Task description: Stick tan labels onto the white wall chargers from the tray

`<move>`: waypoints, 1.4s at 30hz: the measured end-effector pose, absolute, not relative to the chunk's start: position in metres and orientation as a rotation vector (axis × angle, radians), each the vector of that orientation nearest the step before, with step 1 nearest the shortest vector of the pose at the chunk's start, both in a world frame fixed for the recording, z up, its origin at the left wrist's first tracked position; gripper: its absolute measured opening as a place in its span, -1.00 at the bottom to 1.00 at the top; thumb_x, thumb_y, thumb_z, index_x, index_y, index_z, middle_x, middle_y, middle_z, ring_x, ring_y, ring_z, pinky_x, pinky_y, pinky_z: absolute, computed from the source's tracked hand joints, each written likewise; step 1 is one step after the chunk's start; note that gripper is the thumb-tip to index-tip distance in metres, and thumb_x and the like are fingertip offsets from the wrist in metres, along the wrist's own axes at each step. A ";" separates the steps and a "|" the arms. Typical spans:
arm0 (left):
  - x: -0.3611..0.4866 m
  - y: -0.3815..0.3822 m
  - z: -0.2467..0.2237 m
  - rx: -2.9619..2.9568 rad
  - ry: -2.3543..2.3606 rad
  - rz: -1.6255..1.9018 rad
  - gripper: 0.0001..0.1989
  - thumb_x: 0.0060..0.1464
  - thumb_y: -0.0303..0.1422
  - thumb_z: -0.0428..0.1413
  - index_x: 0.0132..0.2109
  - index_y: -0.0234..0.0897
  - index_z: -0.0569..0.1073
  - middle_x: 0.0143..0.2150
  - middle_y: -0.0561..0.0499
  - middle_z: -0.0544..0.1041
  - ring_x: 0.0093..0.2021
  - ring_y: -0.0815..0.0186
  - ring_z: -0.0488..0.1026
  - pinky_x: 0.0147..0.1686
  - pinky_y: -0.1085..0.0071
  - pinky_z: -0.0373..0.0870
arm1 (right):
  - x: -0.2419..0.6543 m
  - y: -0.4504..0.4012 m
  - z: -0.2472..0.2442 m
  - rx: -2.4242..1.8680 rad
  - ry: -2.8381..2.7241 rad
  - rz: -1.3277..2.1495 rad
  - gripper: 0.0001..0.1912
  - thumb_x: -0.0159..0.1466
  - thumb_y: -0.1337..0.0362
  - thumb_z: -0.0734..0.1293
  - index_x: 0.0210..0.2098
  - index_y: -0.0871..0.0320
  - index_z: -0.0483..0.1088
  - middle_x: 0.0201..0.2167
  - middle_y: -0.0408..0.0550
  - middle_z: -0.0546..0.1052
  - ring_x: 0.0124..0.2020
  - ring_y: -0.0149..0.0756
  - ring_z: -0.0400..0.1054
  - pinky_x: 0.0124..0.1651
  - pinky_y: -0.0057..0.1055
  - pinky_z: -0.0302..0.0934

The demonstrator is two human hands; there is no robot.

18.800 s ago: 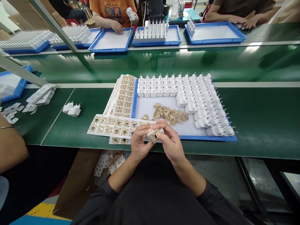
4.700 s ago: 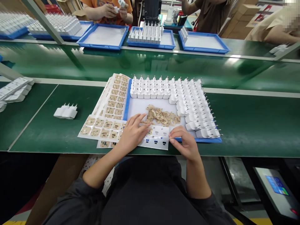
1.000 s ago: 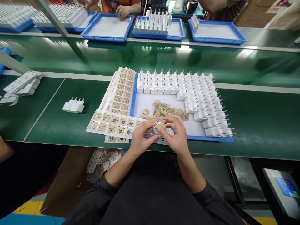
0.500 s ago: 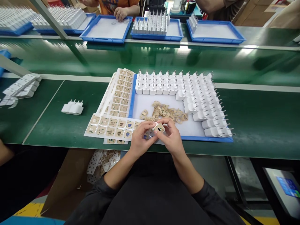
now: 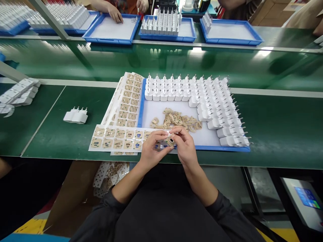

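Between my fingertips is a small white plug charger (image 5: pixel 170 140), its face covered by a tan adhesive piece with a dark rectangular opening. My left hand (image 5: pixel 150 151) pinches it from the left. On the other side, my right hand (image 5: pixel 186 148) has its thumb and forefinger on the tan face. Both hands are above the near edge of a blue-rimmed tray (image 5: pixel 222 149). A sheet of tan adhesive pieces (image 5: pixel 108 144) runs beneath my left hand. Just beyond my fingers, a heap of loose tan pieces (image 5: pixel 179 119) lies in the tray.
White chargers (image 5: pixel 214 104) stand in rows, pins up, along the tray's back and right. More adhesive sheets (image 5: pixel 121 104) lie left of it. Several chargers (image 5: pixel 75 116) sit farther left. Across the bench, a co-worker's hand (image 5: pixel 115 14) reaches over another blue tray (image 5: pixel 108 41).
The charger has tilted in my fingers, and my right thumb has shifted up over its face. Across the bench, the co-worker's hands have moved.
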State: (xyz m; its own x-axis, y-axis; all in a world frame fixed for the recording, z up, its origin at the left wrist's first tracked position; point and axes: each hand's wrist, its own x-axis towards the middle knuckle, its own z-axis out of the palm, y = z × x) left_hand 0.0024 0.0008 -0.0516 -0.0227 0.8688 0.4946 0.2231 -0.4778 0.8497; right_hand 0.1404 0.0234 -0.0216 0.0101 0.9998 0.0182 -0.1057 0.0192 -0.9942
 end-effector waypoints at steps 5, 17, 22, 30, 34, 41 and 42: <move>0.002 0.001 -0.057 1.624 1.112 1.519 -0.63 0.02 -0.38 0.39 -0.02 -0.18 0.50 -0.01 -0.12 0.57 0.08 0.14 0.54 0.08 0.15 0.52 | 0.147 0.025 -0.026 -1.074 -1.108 1.302 -0.82 0.19 0.33 0.28 -0.32 0.05 0.53 -0.20 -0.09 0.53 -0.11 -0.23 0.42 -0.07 -0.33 0.35; 0.004 0.002 -0.046 1.402 0.990 1.486 -0.67 0.04 -0.33 0.38 -0.06 -0.21 0.52 -0.02 -0.13 0.55 0.10 0.15 0.53 0.09 0.17 0.56 | 0.176 0.034 -0.009 -1.051 -1.496 1.279 -0.79 0.30 0.12 0.41 -0.11 0.04 0.54 -0.16 -0.05 0.61 -0.21 -0.26 0.47 -0.14 -0.28 0.40; 0.005 0.003 -0.047 1.364 1.038 1.481 -0.66 0.04 -0.29 0.38 -0.05 -0.21 0.52 0.00 -0.12 0.53 0.11 0.17 0.52 0.09 0.21 0.56 | 0.174 0.038 -0.003 -0.977 -1.792 0.804 -0.92 0.34 0.25 0.38 -0.21 0.00 0.55 -0.15 -0.03 0.59 -0.12 -0.18 0.47 -0.06 -0.18 0.39; 0.007 0.008 -0.046 1.267 1.061 1.536 -0.66 0.06 -0.25 0.36 -0.03 -0.20 0.52 0.00 -0.10 0.56 0.13 0.16 0.52 0.14 0.18 0.50 | 0.198 0.041 -0.020 -1.079 -1.550 0.619 -0.79 0.36 0.28 0.35 -0.04 -0.06 0.54 -0.25 -0.08 0.58 -0.23 -0.19 0.46 -0.14 -0.19 0.40; 0.007 0.011 -0.047 1.308 1.128 1.565 -0.63 0.04 -0.23 0.38 -0.02 -0.20 0.53 0.01 -0.13 0.59 0.03 0.18 0.54 0.00 0.27 0.51 | 0.203 0.044 -0.024 -1.307 -1.711 0.306 -0.70 0.37 0.26 0.32 0.07 -0.01 0.53 0.06 0.09 0.53 -0.02 -0.07 0.46 0.03 -0.07 0.37; 0.006 0.005 -0.029 1.133 1.079 1.707 -0.64 0.08 -0.29 0.35 0.02 -0.17 0.51 0.00 -0.09 0.55 0.01 0.22 0.54 -0.06 0.37 0.54 | 0.193 0.035 -0.034 -1.081 -2.264 0.346 -0.73 0.39 0.19 0.34 0.06 0.05 0.50 0.00 0.06 0.61 0.03 -0.01 0.48 0.05 -0.04 0.36; 0.001 0.005 -0.025 1.124 1.112 1.730 -0.62 0.08 -0.29 0.35 0.04 -0.17 0.50 0.00 -0.10 0.54 0.01 0.22 0.53 -0.06 0.37 0.54 | 0.193 0.036 -0.036 -1.103 -2.281 0.333 -0.72 0.39 0.18 0.34 0.07 0.07 0.49 0.03 0.09 0.59 0.05 0.01 0.47 0.06 -0.03 0.35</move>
